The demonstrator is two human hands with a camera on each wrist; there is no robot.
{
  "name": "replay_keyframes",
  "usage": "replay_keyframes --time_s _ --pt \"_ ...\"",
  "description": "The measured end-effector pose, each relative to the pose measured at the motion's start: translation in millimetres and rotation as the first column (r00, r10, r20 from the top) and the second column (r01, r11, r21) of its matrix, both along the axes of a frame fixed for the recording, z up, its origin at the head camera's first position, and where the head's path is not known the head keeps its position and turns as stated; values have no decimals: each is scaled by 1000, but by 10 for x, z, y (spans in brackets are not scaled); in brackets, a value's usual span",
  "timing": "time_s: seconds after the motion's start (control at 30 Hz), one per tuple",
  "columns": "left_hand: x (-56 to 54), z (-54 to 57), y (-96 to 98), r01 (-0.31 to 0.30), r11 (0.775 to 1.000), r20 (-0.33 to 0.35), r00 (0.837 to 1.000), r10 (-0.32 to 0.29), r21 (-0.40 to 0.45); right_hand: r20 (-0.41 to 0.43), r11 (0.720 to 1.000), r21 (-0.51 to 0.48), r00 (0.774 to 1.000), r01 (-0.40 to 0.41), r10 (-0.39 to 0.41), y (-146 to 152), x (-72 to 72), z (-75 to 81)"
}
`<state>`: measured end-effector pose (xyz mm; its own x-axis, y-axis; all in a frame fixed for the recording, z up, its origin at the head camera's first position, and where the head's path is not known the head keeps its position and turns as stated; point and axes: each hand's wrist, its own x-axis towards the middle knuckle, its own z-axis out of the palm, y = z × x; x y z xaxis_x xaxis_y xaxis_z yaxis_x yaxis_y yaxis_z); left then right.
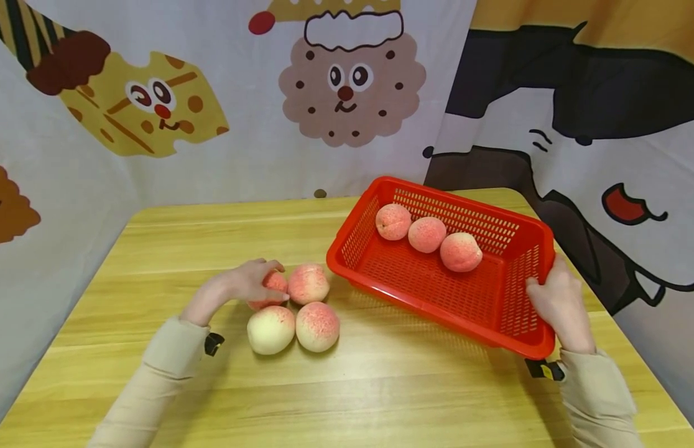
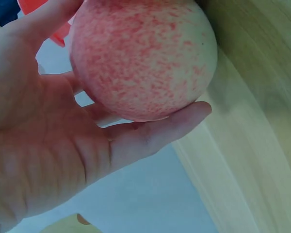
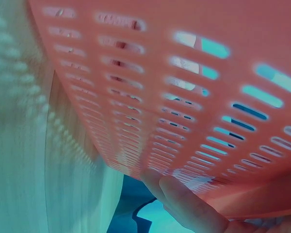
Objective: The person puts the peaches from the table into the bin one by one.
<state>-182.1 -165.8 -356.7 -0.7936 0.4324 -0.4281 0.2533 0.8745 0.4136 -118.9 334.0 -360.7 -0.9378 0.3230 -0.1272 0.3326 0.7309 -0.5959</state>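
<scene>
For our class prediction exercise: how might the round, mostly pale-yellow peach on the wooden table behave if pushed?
The round, mostly pale-yellow peach would probably roll, given its rounded sides on the flat wooden table. Pushed rightward, it would likely nudge the round, pink-speckled peach close beside it. It may hold its shape, as no dents show.
</scene>
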Motion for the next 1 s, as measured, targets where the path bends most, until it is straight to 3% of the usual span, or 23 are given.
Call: replay_keyframes --time_s 0.23,0.53,0.8,1.0 --pt "-14 -57 2 -35 999 -14 999 35 -3 -18 1000 15 1000 -9 9 0 4 -6" --pt "-16 -11 -3 -52 999 -92 994 53 5 -30 1000 11 999 -15 15 9 4 -22" --pt "-40 284 67 -33 998 -182 982 43 61 -22 1000 10 1000 -17 17 15 9 -23" --pt "-108 545 205 13 992 -287 958 23 126 -7 1000 5 1000 -9 9 17 4 -24"
